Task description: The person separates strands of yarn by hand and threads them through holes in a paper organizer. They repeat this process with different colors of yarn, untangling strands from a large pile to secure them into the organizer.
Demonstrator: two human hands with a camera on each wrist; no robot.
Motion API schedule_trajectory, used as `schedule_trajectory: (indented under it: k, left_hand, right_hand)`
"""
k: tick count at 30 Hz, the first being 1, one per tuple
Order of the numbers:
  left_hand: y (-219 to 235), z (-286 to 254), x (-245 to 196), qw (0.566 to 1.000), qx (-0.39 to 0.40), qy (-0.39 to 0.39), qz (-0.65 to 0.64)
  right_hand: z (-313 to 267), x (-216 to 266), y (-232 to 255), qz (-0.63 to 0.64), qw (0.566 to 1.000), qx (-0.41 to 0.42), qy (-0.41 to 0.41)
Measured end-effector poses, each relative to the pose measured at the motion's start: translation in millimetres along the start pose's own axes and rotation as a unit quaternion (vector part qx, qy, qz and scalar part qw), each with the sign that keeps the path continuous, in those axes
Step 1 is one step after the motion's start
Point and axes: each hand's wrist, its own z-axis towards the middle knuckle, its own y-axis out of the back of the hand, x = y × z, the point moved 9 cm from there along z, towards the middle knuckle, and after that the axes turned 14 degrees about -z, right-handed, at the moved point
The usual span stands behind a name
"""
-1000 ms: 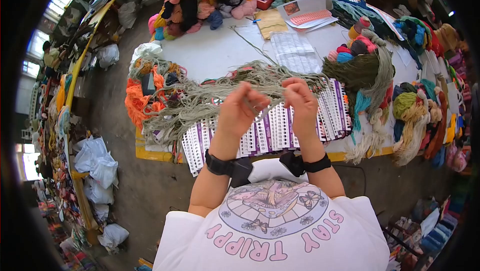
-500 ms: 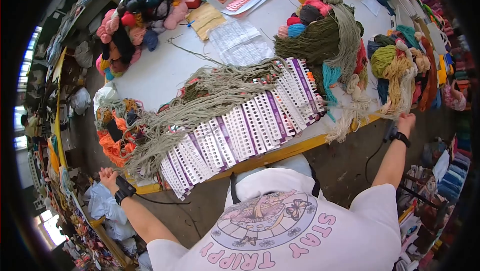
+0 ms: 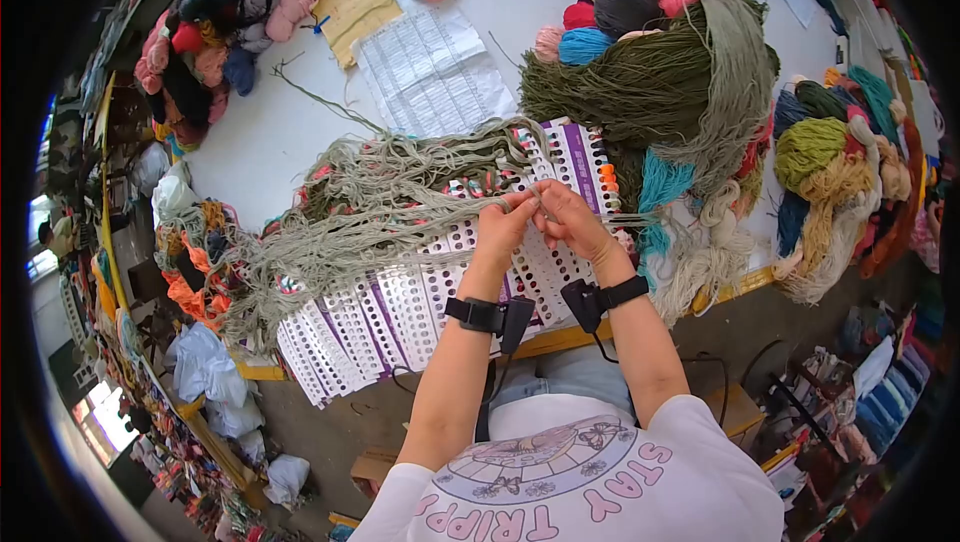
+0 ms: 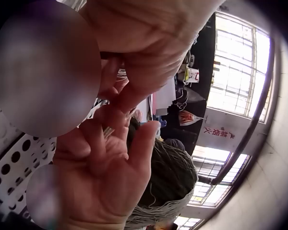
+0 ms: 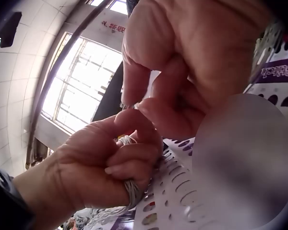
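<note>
Left hand [image 3: 503,232] and right hand [image 3: 573,219], spread wide earlier, now meeting over punched cards [image 3: 408,310], both gripping grey yarn [image 3: 425,210]

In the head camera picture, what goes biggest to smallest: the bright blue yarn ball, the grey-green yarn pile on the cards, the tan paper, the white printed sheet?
1. Grey-green yarn pile
2. White printed sheet
3. Tan paper
4. Bright blue yarn ball
</note>
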Motion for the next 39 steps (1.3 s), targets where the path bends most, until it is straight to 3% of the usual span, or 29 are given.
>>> schedule_trajectory:
  k: [3, 4, 6, 7, 8, 9, 11, 15, 19, 21, 25, 27, 30, 32, 34, 37, 38, 39]
  left_hand:
    - [16.2, 8.4, 4.6, 0.997, -0.079, -0.006, 0.021]
    - [19.4, 9.6, 4.6, 0.995, -0.093, -0.012, 0.024]
    - [30.6, 9.1, -7.3, 0.970, -0.142, -0.127, 0.150]
    - [33.2, 6.4, -12.3, 0.946, -0.164, -0.182, 0.213]
    - [30.3, -3.2, -25.2, 0.889, -0.225, -0.241, 0.319]
    - [29.2, -4.6, -27.0, 0.879, -0.227, -0.260, 0.330]
    - [25.9, -6.8, -32.1, 0.858, -0.227, -0.297, 0.351]
    - [38.3, 30.6, -10.7, 0.939, -0.151, -0.130, 0.282]
    - [34.5, 34.7, -5.3, 0.971, -0.132, -0.052, 0.190]
    - [32.2, 34.9, 1.6, 0.984, -0.118, -0.002, 0.136]
    - [32.0, 38.2, -5.2, 0.963, -0.135, -0.116, 0.200]
    - [31.2, 35.0, -12.2, 0.933, -0.150, -0.188, 0.268]
    - [50.0, 18.5, -3.8, 0.974, -0.216, -0.068, -0.003]
    - [42.2, 21.2, -5.3, 0.976, -0.088, -0.007, -0.201]
    - [26.4, 20.3, -10.6, 0.940, 0.034, 0.049, -0.335]
    - [-3.1, 9.7, -26.8, 0.995, 0.021, 0.041, -0.091]
    - [4.6, 19.2, -21.3, 0.986, 0.030, -0.043, 0.157]
    - [0.1, 20.6, -23.6, 0.946, 0.045, -0.128, 0.293]
  right_hand:
    - [5.6, 1.2, 4.7, -0.081, 0.997, 0.016, -0.002]
    - [7.5, 3.7, 12.9, -0.167, 0.986, -0.024, -0.002]
    - [12.2, 13.6, 24.5, -0.335, 0.937, -0.098, 0.002]
    - [15.7, 20.9, 28.0, -0.383, 0.912, -0.135, 0.057]
    - [17.8, 28.9, 27.8, -0.427, 0.881, -0.171, 0.112]
    - [17.4, 37.9, 27.0, -0.468, 0.843, -0.208, 0.167]
    - [20.5, 37.2, 33.3, -0.498, 0.822, -0.232, 0.152]
    - [18.5, 37.6, 34.9, -0.505, 0.808, -0.256, 0.162]
    - [16.8, 45.3, 31.9, -0.501, 0.806, -0.254, 0.186]
    - [19.8, 41.6, 34.3, -0.464, 0.839, -0.222, 0.180]
    - [23.8, 39.0, 36.2, -0.448, 0.861, -0.176, 0.164]
    - [23.2, 37.5, 39.0, -0.454, 0.849, -0.201, 0.181]
    - [20.9, 35.0, 40.5, -0.481, 0.826, -0.229, 0.185]
    - [19.8, 34.8, 38.3, -0.502, 0.813, -0.236, 0.175]
    - [20.0, 39.5, 34.5, -0.522, 0.804, -0.233, 0.162]
    - [22.7, 34.5, 39.2, -0.491, 0.833, -0.218, 0.136]
    - [24.5, 29.0, 44.9, -0.469, 0.846, -0.223, 0.122]
    - [26.5, 22.0, 50.1, -0.447, 0.859, -0.227, 0.106]
